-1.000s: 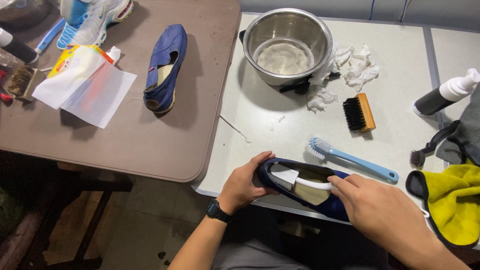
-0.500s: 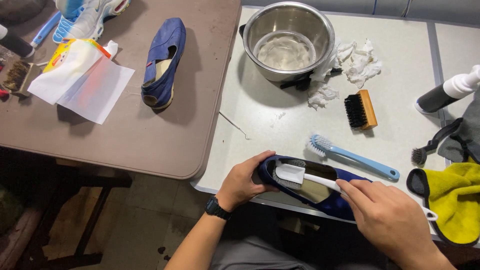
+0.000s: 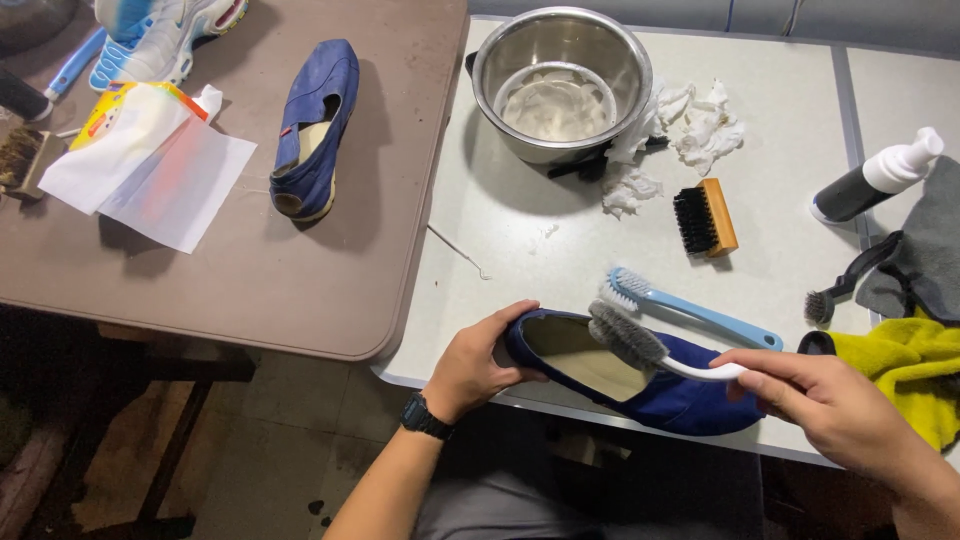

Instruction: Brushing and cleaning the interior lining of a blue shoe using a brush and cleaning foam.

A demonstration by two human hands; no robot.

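My left hand (image 3: 478, 362) wraps around the heel end of a blue slip-on shoe (image 3: 640, 385), fingers curled over its rim and thumb along the side, holding it at the near edge of the white table (image 3: 790, 80) with its opening facing up. My right hand (image 3: 835, 405) is closed on the white handle of a grey-bristled brush (image 3: 640, 345), pinched between thumb and fingers, and the bristle head sits on the upper edge of the shoe's opening. Just beyond the shoe lies a light blue long-handled brush (image 3: 690, 308), flat on the table and apart from my hands. Farther back stand a steel bowl (image 3: 560, 80) holding foamy water, crumpled white paper towels (image 3: 690, 125) beside it, and a wooden brush with black bristles (image 3: 705, 217). To my right are a yellow cloth (image 3: 900, 375), a small black brush (image 3: 850, 285), a grey cloth (image 3: 925, 250) and a dark bottle with a white pump top (image 3: 875, 180). On the brown table (image 3: 250, 290) to the left lies the second blue slip-on shoe (image 3: 313, 130), well apart from the one I hold, near a sheet of white paper (image 3: 150, 175) and a pale sneaker (image 3: 165, 35).
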